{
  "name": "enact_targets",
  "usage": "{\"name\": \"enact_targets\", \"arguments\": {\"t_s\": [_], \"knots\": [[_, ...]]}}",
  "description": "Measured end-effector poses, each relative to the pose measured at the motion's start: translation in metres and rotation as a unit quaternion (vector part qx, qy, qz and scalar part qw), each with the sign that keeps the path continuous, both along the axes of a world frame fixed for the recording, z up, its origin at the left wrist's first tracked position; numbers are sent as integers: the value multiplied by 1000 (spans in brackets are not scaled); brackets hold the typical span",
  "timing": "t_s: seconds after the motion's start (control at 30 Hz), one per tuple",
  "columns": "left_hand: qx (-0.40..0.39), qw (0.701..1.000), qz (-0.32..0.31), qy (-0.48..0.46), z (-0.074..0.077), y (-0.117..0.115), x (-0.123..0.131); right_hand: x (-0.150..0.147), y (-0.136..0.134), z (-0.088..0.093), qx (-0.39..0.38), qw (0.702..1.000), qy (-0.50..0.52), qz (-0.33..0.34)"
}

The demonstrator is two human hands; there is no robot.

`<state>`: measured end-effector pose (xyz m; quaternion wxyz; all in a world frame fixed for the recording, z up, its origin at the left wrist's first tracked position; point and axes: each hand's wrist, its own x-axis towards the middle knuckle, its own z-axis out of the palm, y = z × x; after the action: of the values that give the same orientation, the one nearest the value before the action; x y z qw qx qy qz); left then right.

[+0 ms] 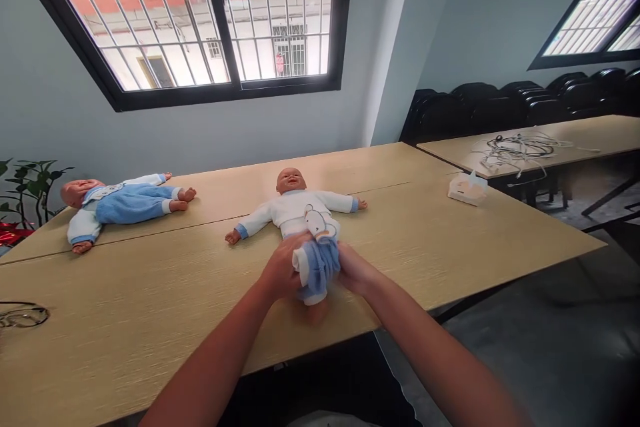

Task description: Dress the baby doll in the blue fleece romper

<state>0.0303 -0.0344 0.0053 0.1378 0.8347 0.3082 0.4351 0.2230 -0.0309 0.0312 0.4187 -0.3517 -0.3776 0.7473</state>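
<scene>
A baby doll [291,181] lies on its back in front of me, arms spread, in a white long-sleeved top [290,210] with blue cuffs. Around its lower body are bunched blue overalls [320,267] with white leg cuffs and a white bear patch [319,221] on the bib. My left hand [286,267] is closed on the left side of the overalls. On the opposite side my right hand [354,269] is closed on the same cloth, its fingers partly hidden behind it. One blurred doll foot [316,312] shows below a cuff.
A second doll [135,203] in blue and white clothes lies at the table's far left. Glasses [23,314] rest near the left edge. A tissue box [467,188] stands at the right; tangled cables [520,147] lie on another table. Stacked black chairs [480,103] line the wall.
</scene>
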Motion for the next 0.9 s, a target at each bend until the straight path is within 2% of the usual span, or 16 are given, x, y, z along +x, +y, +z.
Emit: {"name": "enact_targets", "arguments": {"t_s": [0.1,0.17,0.27,0.33,0.43,0.53,0.7,0.9], "knots": [[-7,999,-30,-25,-3,0,2,2,-2,-5,-3,1000,-4,5],[18,993,28,-109,-5,-3,4,3,-1,-9,-2,1000,-4,-4],[120,956,157,-216,-2,-7,6,3,-1,-13,-10,1000,6,-9],[193,947,167,-193,4,-9,4,4,0,-15,-18,1000,12,-3],[227,961,108,-117,14,-11,-2,4,0,-15,-28,999,19,7],[191,975,92,-61,19,-9,-5,3,1,-16,-13,1000,14,-13],[132,988,81,19,18,-7,-6,-1,2,-23,46,995,-24,-80],[81,991,79,68,20,-13,3,-3,-4,-23,32,996,23,-81]]}}
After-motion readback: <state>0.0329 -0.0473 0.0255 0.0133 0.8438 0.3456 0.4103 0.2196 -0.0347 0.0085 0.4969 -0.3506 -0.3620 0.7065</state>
